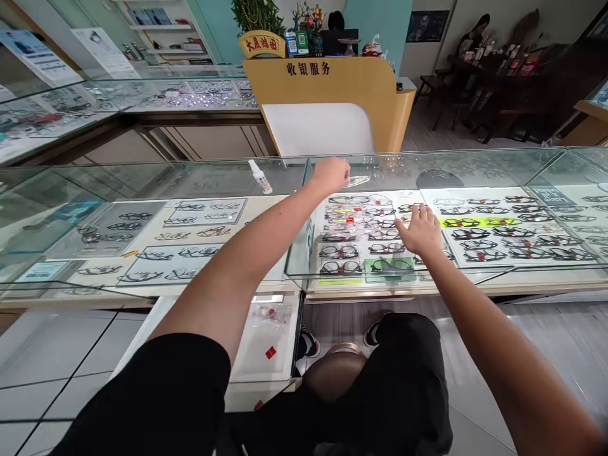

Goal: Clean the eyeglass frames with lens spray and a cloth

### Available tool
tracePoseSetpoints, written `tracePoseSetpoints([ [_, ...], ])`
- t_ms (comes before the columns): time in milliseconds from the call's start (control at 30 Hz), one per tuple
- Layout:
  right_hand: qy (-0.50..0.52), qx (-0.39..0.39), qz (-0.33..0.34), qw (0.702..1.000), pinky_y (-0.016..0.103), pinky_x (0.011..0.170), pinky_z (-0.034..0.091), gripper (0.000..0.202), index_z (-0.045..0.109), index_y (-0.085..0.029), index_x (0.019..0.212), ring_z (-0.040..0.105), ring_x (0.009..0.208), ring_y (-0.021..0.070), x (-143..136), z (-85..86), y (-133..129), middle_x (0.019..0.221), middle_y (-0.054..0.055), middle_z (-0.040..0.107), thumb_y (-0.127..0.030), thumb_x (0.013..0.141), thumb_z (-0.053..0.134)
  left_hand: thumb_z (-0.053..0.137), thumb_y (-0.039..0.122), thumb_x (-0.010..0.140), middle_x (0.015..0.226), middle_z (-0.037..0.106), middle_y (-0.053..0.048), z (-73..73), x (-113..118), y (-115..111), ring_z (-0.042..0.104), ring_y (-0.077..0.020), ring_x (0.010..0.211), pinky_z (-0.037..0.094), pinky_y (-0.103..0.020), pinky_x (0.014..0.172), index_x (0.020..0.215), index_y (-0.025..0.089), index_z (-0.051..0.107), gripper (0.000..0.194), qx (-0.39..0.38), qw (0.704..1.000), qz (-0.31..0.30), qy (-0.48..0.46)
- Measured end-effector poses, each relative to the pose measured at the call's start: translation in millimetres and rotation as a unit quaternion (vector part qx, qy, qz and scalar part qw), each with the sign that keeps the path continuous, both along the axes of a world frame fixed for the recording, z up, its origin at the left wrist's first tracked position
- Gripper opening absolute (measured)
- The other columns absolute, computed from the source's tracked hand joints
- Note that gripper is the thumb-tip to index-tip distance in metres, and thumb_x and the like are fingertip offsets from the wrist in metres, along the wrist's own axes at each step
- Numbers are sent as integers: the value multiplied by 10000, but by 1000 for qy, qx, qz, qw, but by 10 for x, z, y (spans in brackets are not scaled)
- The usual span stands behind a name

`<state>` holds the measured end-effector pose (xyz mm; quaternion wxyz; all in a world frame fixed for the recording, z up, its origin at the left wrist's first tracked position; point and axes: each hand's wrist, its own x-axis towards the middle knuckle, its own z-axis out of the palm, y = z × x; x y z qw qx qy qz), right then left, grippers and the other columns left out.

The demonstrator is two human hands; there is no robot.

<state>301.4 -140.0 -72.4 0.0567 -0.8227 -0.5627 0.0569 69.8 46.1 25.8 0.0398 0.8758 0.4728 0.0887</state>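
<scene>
My left hand is closed over the far part of the glass display counter, its fingers curled and turned away from me. Whatever it may hold is hidden. Just right of it lies a small, pale, shiny thing that I cannot make out. On the glass top nearer to me, my right hand lies flat with the fingers apart, holding nothing. Beneath the glass are rows of eyeglasses, several with red tags. A white spray bottle is to the left of my left hand.
Below the counter an open drawer holds clear plastic packets and a red tag. My knees are close to the counter front. A yellow cashier desk stands beyond. At the back right, a person sits by a dark table.
</scene>
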Motion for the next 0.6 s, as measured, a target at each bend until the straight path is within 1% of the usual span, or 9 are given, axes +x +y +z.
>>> tracePoseSetpoints([
  [67, 0, 2, 0, 1000, 539, 1380, 152, 977, 202, -18, 1738, 140, 1713, 390, 13, -8, -4, 1844, 209, 148, -710, 1049, 171, 710, 303, 893, 1013, 807, -104, 145, -208, -185, 718, -294, 998, 493, -362, 859, 997, 209, 845, 194, 27, 1000, -3, -3],
  [133, 0, 12, -3, 1000, 545, 1377, 158, 983, 212, -16, 1736, 159, 1708, 394, 31, -27, -5, 1839, 212, 170, -715, 1045, 188, 719, 357, 901, 945, 784, -78, 324, -483, -484, 710, -269, 955, 478, -348, 833, 1003, 223, 853, 215, 24, 999, -29, -21],
  [267, 4, 31, 4, 1000, 554, 1372, 169, 993, 244, -1, 1724, 184, 1699, 409, 68, -62, -7, 1825, 234, 207, -716, 1035, 220, 690, 428, 930, 728, 672, -32, 698, -1147, -1350, 645, -199, 766, 416, -320, 741, 972, 222, 857, 268, -47, 996, -77, -26],
  [333, 9, 37, 7, 999, 563, 1369, 167, 996, 252, 7, 1718, 187, 1694, 419, 84, -72, -12, 1821, 247, 209, -714, 1030, 241, 679, 464, 932, 697, 651, -16, 814, -1495, -1806, 608, -177, 694, 377, -305, 692, 954, 230, 852, 292, -106, 990, -92, 3],
  [367, 12, 40, 8, 999, 570, 1366, 169, 998, 254, 9, 1715, 188, 1692, 423, 90, -75, -16, 1818, 255, 211, -714, 1028, 249, 661, 473, 937, 716, 665, -17, 834, -1667, -2010, 607, -175, 688, 362, -302, 672, 946, 242, 851, 299, -134, 987, -89, 20],
  [433, 16, 45, 11, 999, 574, 1359, 175, 989, 257, 9, 1712, 193, 1687, 427, 101, -81, -24, 1813, 265, 217, -703, 1026, 268, 651, 495, 933, 808, 714, -26, 776, -1998, -2341, 637, -189, 728, 354, -305, 652, 945, 278, 849, 294, -207, 974, -68, 62],
  [467, 16, 47, 12, 999, 571, 1356, 176, 981, 259, 8, 1712, 196, 1684, 427, 106, -84, -27, 1812, 267, 219, -693, 1026, 277, 653, 493, 928, 838, 727, -30, 694, -2154, -2460, 651, -200, 750, 359, -309, 650, 937, 294, 848, 279, -248, 964, -56, 81],
  [533, 14, 50, 13, 999, 560, 1351, 170, 972, 263, 7, 1712, 199, 1680, 430, 116, -92, -32, 1811, 269, 222, -677, 1022, 289, 678, 462, 906, 846, 729, -33, 430, -2445, -2607, 666, -220, 780, 364, -320, 654, 925, 321, 845, 219, -316, 941, -27, 117],
  [600, 11, 54, 15, 998, 555, 1343, 172, 972, 273, 7, 1709, 206, 1675, 434, 128, -103, -33, 1806, 276, 231, -676, 1017, 290, 691, 447, 893, 867, 729, -42, 65, -2700, -2643, 677, -237, 796, 373, -328, 660, 918, 323, 839, 195, -367, 919, -3, 144],
])
